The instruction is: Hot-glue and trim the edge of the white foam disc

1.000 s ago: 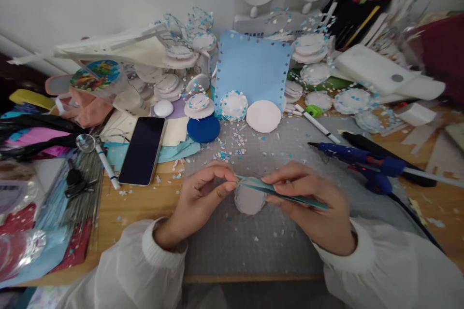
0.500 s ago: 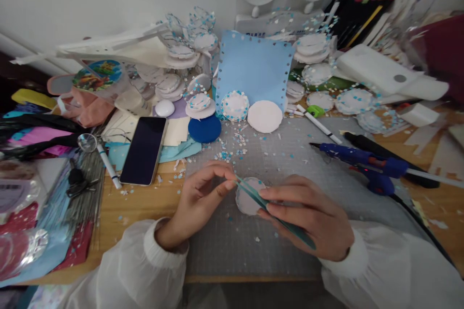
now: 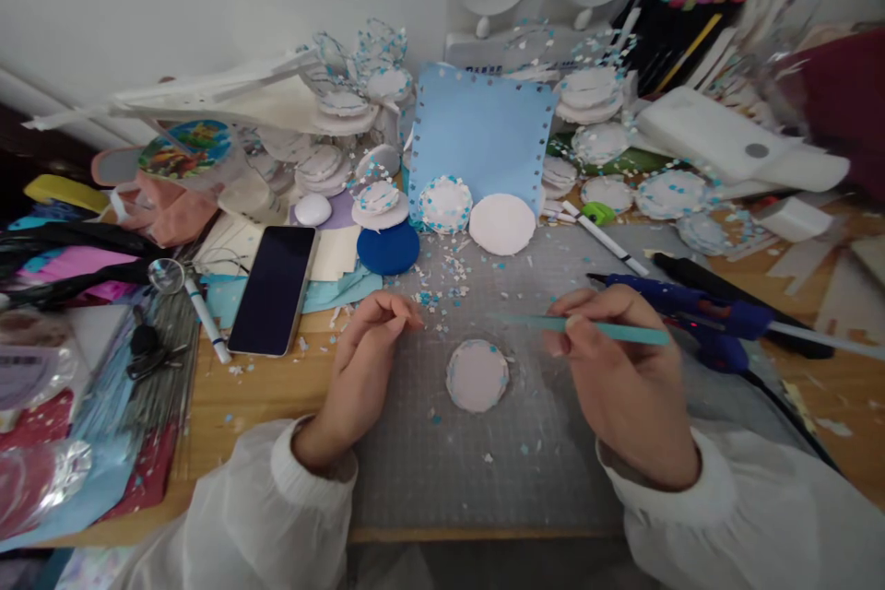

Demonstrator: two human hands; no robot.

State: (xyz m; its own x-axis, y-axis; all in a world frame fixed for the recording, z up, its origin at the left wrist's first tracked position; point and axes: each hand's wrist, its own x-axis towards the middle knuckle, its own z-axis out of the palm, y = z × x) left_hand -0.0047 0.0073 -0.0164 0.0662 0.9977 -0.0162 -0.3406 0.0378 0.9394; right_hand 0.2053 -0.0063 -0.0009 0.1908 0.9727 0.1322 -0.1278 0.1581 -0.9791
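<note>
My right hand point(image 3: 626, 369) holds teal tweezers point(image 3: 626, 332), their tips pointing left and blurred by motion. To the left, my left hand point(image 3: 363, 369) is closed in a pinch above the mat; whatever its fingertips hold, if anything, is too small to make out. Between my hands, apart from both, a round white paper disc point(image 3: 477, 375) with a bluish decorated rim lies flat on the grey cutting mat point(image 3: 442, 479). Just beyond the hands is a scatter of small blue and white confetti pieces point(image 3: 432, 299).
A blue glue gun point(image 3: 691, 302) and its cable lie at the right. A phone point(image 3: 273, 290) rests at the left beside a pen point(image 3: 206, 318). Behind the mat stand a light-blue sheet point(image 3: 484, 134), a plain white disc point(image 3: 502, 224), a dark-blue disc point(image 3: 388, 248) and several decorated discs.
My right hand has moved up and right with the tweezers, away from my left hand, uncovering the disc. My left hand has shifted slightly left, its fingers closer together.
</note>
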